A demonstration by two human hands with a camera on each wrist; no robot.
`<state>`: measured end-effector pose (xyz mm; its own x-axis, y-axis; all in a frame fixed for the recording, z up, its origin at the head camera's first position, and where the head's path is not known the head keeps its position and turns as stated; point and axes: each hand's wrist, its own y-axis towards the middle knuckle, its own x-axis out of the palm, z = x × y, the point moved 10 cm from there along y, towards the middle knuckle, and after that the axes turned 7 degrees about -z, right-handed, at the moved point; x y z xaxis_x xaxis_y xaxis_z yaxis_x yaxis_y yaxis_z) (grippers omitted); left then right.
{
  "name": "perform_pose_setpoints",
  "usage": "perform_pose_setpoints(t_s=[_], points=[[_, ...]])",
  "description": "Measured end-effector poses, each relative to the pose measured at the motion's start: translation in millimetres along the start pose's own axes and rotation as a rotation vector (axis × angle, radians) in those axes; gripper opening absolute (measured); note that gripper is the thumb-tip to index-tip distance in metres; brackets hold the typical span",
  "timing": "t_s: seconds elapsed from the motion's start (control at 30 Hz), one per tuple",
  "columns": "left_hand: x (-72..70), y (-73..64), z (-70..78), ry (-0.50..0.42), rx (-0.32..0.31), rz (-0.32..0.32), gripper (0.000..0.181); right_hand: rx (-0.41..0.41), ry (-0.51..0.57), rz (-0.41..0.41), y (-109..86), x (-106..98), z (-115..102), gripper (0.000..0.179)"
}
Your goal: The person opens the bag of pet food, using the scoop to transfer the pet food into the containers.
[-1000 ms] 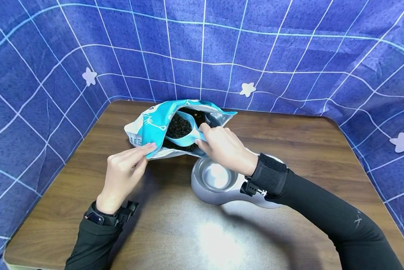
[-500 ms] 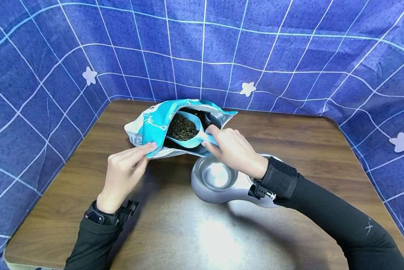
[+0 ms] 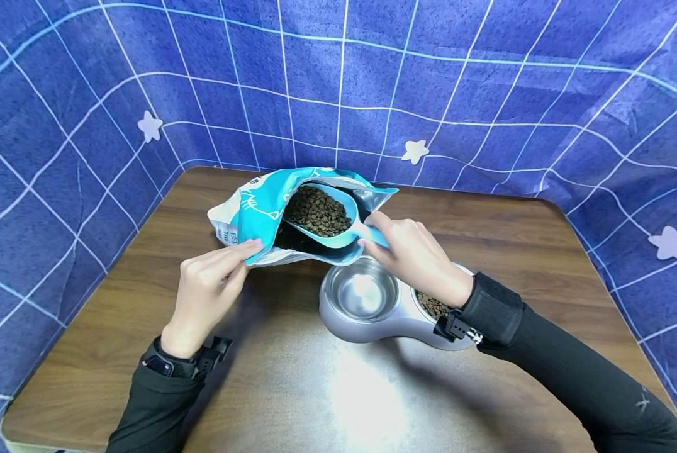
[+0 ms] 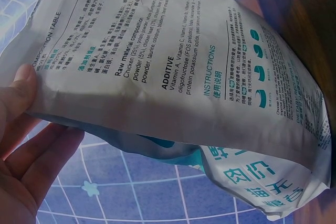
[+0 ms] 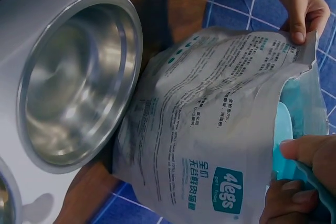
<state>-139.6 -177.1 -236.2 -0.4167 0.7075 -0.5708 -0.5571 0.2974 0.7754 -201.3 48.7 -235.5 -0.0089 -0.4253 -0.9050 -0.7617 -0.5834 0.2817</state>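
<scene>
A light-blue scoop heaped with brown kibble sits in the mouth of a teal and white pet food bag. My right hand grips the scoop's handle at the bag's right side. With thumb and fingers my left hand pinches the bag's near left edge, keeping the mouth spread wide. In the left wrist view the bag's printed back panel fills most of the picture. Deeper inside the bag, dark contents show below the scoop.
A grey double pet bowl stands just in front of the bag. Its left steel dish is bare; the right one holds kibble, partly hidden under my right wrist. Blue cloth with a white grid hangs behind the wooden table.
My right hand has drawn the scoop up and rightward toward the bag's opening, and more kibble shows in it. The kibble in the right dish has come into view. My left hand has stayed put.
</scene>
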Motion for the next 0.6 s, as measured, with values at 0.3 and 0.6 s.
perform_pose_setpoints(t_s=[0.3,0.6], points=[[0.2,-0.2,-0.6,0.003,0.017,-0.009,0.033,0.022,0.017,-0.02,-6.7,-3.7,2.5,0.023],[0.3,0.0,-1.0,0.019,0.036,-0.026,0.032,0.023,0.027,-0.011,-9.4,-9.3,2.2,0.021]])
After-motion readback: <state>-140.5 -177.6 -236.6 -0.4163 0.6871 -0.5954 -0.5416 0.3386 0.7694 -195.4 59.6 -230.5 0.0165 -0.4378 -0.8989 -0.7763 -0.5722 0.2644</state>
